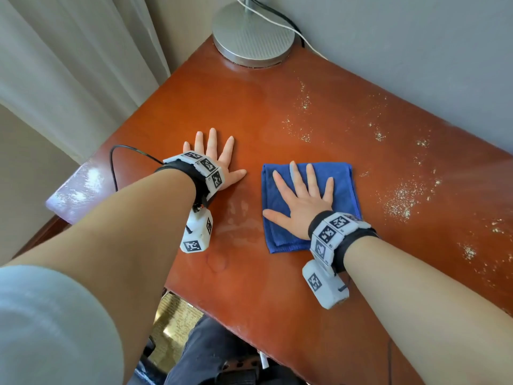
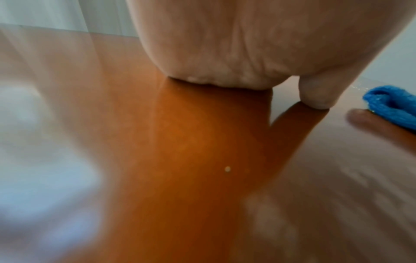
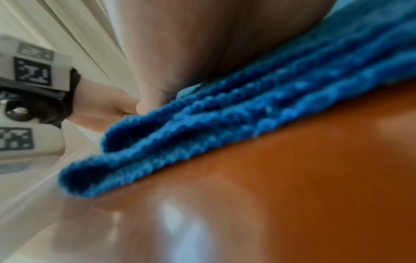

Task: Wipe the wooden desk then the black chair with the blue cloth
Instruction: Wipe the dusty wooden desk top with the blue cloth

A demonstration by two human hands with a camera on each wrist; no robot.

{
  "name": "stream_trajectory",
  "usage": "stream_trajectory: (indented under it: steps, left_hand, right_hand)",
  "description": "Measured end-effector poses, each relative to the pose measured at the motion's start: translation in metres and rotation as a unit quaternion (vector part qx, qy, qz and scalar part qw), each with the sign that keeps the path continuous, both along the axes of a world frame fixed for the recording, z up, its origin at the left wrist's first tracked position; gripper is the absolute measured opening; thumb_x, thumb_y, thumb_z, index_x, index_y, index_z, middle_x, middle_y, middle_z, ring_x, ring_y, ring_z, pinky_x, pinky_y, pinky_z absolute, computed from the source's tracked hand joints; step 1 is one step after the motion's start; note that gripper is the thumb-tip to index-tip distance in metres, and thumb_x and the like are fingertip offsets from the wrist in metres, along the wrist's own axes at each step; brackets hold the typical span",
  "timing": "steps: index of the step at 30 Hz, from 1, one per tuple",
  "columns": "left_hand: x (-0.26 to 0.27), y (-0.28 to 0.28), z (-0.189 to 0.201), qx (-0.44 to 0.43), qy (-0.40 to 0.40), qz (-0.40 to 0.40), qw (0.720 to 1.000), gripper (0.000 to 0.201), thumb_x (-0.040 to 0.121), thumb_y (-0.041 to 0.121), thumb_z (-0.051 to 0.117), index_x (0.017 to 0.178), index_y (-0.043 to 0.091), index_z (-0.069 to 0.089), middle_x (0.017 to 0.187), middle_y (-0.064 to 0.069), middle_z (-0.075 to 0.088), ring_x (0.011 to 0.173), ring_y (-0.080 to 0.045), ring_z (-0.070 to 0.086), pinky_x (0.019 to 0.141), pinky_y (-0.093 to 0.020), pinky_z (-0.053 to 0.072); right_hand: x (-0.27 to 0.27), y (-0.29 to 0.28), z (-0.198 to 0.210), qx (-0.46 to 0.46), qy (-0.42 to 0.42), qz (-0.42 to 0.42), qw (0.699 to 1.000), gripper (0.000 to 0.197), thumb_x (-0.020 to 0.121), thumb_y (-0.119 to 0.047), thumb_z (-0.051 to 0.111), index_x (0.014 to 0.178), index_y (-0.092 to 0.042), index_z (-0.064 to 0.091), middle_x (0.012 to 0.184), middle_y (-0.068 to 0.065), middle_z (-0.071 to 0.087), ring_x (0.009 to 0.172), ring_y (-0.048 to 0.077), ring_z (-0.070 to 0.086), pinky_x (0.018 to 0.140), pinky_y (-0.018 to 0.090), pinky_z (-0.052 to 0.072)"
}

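Observation:
The folded blue cloth point(image 1: 341, 187) lies flat on the reddish wooden desk point(image 1: 277, 295). My right hand point(image 1: 302, 195) presses on it with straight, spread fingers. My left hand point(image 1: 215, 159) rests palm down on the bare desk, left of the cloth, fingers spread. In the right wrist view the cloth's folded edge point(image 3: 225, 128) lies under my palm point(image 3: 202, 44) on the glossy desk point(image 3: 315, 178). The left wrist view shows my palm point(image 2: 225, 44) on the desk point(image 2: 191, 160) and a corner of the cloth point(image 2: 391, 105) at the right. Pale crumbs point(image 1: 399, 198) are scattered right of the cloth.
A round metal lamp base point(image 1: 254, 37) with cables stands at the desk's far corner against the grey wall point(image 1: 416, 51). A pale curtain point(image 1: 69, 65) hangs at the left. More crumbs point(image 1: 302, 118) lie toward the wall. Dark chair parts point(image 1: 222, 365) show below the desk's near edge.

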State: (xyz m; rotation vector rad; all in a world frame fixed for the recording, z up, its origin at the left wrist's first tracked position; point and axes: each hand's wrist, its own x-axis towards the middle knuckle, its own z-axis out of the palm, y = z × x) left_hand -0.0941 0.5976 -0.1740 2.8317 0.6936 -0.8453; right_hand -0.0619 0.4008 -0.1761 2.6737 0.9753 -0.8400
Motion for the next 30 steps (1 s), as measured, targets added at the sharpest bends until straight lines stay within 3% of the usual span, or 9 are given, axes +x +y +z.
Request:
stream_trajectory:
  steps: [5,8,12,15,17,18,21,25,30]
  left_hand:
    - [0.002,-0.002,0.000,0.002,0.009,0.002,1.000,0.079,0.090,0.067,0.027,0.148,0.032,-0.013,0.156,-0.005,-0.022,0.143,-0.031,-0.016,0.115,-0.049,-0.005]
    - [0.003,-0.002,0.002,0.001,0.019,0.008,1.000,0.080,0.090,0.067,0.029,0.148,0.032,-0.013,0.155,-0.005,-0.023,0.143,-0.031,-0.017,0.115,-0.050,-0.004]
    - [0.003,-0.002,0.004,0.001,0.020,0.007,1.000,0.079,0.090,0.068,0.026,0.148,0.032,-0.015,0.155,-0.005,-0.024,0.143,-0.031,-0.017,0.115,-0.050,-0.004]
    - [-0.001,-0.004,0.005,0.010,0.015,0.004,1.000,0.079,0.090,0.068,0.024,0.148,0.032,-0.014,0.155,-0.005,-0.023,0.143,-0.030,-0.016,0.116,-0.049,-0.004]
    - [-0.002,-0.007,0.006,0.021,0.009,0.005,1.000,0.078,0.091,0.067,0.025,0.149,0.031,-0.013,0.156,-0.006,-0.021,0.143,-0.030,-0.015,0.116,-0.049,-0.003]
    - [-0.001,-0.010,0.007,0.026,0.008,0.006,1.000,0.077,0.092,0.065,0.025,0.149,0.029,-0.012,0.156,-0.008,-0.019,0.143,-0.031,-0.015,0.115,-0.050,-0.003]
    - [0.008,-0.019,0.011,0.034,0.003,0.001,0.999,0.079,0.093,0.061,0.028,0.150,0.020,-0.007,0.157,-0.010,-0.015,0.143,-0.032,-0.014,0.115,-0.052,-0.001]
    - [0.024,-0.049,0.014,-0.001,-0.023,-0.043,0.999,0.078,0.090,0.067,0.028,0.150,0.030,-0.007,0.157,-0.007,-0.014,0.143,-0.032,-0.015,0.114,-0.053,-0.003]
    - [0.032,-0.071,0.001,0.007,-0.012,-0.064,0.998,0.084,0.085,0.075,0.022,0.147,0.034,-0.015,0.155,-0.007,-0.022,0.143,-0.031,-0.017,0.113,-0.052,-0.005]
  right_hand:
    - [0.004,0.001,0.001,0.002,0.000,0.005,1.000,0.080,0.083,-0.076,0.016,0.143,-0.038,-0.022,0.150,-0.004,-0.033,0.138,0.027,-0.030,0.106,0.059,-0.016]
    - [-0.012,-0.015,0.002,-0.001,0.008,0.074,0.997,0.080,0.082,-0.075,0.010,0.142,-0.036,-0.025,0.150,-0.003,-0.035,0.136,0.026,-0.033,0.106,0.057,-0.019]
    - [-0.018,-0.057,0.000,-0.005,0.020,0.098,0.995,0.087,0.045,-0.081,-0.035,0.120,-0.038,-0.044,0.137,-0.009,-0.045,0.126,0.015,-0.039,0.104,0.050,-0.024]
    - [-0.003,-0.082,0.005,-0.014,0.027,0.056,0.998,0.096,0.037,-0.085,-0.036,0.121,-0.039,-0.043,0.134,-0.011,-0.046,0.128,0.012,-0.038,0.107,0.050,-0.021]
    - [0.004,-0.091,0.010,-0.017,0.027,0.035,0.999,0.106,0.042,-0.090,-0.024,0.131,-0.034,-0.036,0.137,-0.009,-0.044,0.133,0.016,-0.036,0.109,0.049,-0.019]
    - [0.003,-0.092,0.012,-0.017,0.023,0.022,0.999,0.105,0.052,-0.090,-0.013,0.137,-0.031,-0.032,0.141,-0.006,-0.042,0.136,0.020,-0.033,0.110,0.049,-0.018]
    - [-0.013,-0.087,0.013,0.004,-0.010,-0.070,0.998,0.084,0.085,-0.074,0.016,0.143,-0.031,-0.025,0.149,0.002,-0.035,0.139,0.028,-0.029,0.110,0.052,-0.015]
    - [-0.023,-0.083,0.004,-0.001,-0.007,-0.218,0.976,0.073,0.088,-0.069,0.011,0.144,-0.035,-0.022,0.152,-0.001,-0.030,0.140,0.030,-0.026,0.113,0.055,-0.011]
    - [-0.005,-0.119,0.000,-0.028,-0.012,-0.199,0.979,0.075,0.085,-0.072,0.010,0.143,-0.038,-0.022,0.152,-0.005,-0.030,0.140,0.026,-0.027,0.113,0.052,-0.011]
